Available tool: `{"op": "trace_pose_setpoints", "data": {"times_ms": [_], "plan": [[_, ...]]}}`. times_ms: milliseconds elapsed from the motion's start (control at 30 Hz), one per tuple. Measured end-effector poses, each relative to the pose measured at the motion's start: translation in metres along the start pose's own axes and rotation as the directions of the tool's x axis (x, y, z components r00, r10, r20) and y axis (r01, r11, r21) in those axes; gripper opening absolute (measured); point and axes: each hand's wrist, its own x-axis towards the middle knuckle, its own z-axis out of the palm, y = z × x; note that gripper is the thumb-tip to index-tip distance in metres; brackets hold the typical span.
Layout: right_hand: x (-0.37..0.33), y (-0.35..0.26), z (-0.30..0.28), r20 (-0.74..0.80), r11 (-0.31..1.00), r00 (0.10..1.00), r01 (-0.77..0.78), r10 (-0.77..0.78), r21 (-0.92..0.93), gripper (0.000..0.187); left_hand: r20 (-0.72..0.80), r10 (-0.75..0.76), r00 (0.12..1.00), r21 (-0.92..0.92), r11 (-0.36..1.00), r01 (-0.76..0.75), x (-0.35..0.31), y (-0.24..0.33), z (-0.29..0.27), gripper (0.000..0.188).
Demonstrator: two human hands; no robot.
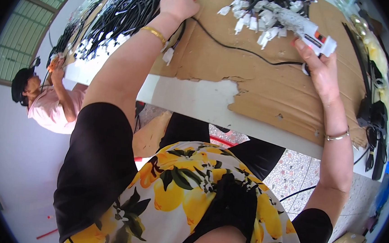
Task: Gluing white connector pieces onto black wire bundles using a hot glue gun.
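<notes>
The person's left hand (179, 4) is reaching far across the table, its fingers curled into a loose fist at the edge of a big heap of black cables (121, 12); whether it is actually pinching one of them cannot be told from this view. A gold bangle (154, 33) is sitting on that wrist. The right hand (321, 69) is resting to the right on a torn sheet of brown cardboard (235, 56), its fingers closing around a white glue gun (311, 35) with an orange trigger part, the thumb pressing along the tool's near side. The gun's body is pointing left into a cluster of small white connectors (256, 17) lying at the far middle of the cardboard. A single black cord (235, 47) is running across the cardboard from near the left wrist to the right hand. A silver bracelet (338, 136) is circling the right wrist.

The cardboard is covering most of a white table (191, 96), whose near edge is showing bare. At the right edge, dark straps and yellow-green bundles (375, 53) are lying in a row. At the far left another person in a pink top (51, 107) is bending over the same cable heap, hands raised to it
</notes>
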Motion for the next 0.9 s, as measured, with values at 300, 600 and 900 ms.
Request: {"op": "trace_pose_setpoints", "data": {"times_ms": [300,600,900], "plan": [[0.005,-0.007,-0.009,-0.032,0.991,0.999,0.01,-0.005,0.132,0.021,-0.247,0.062,0.967,-0.123,0.988,-0.094,-0.001,0.009,-0.006,0.019],[0.009,-0.005,-0.013,-0.051,0.956,0.998,-0.012,0.028,0.293,0.02,-0.288,0.084,0.954,-0.714,0.645,-0.272,-0.06,0.093,-0.041,0.015],[0.004,0.001,-0.008,-0.059,0.973,0.971,0.229,-0.23,-0.015,0.019,-0.4,0.229,0.887,-0.792,0.401,-0.46,-0.105,0.133,-0.035,0.013]]}}
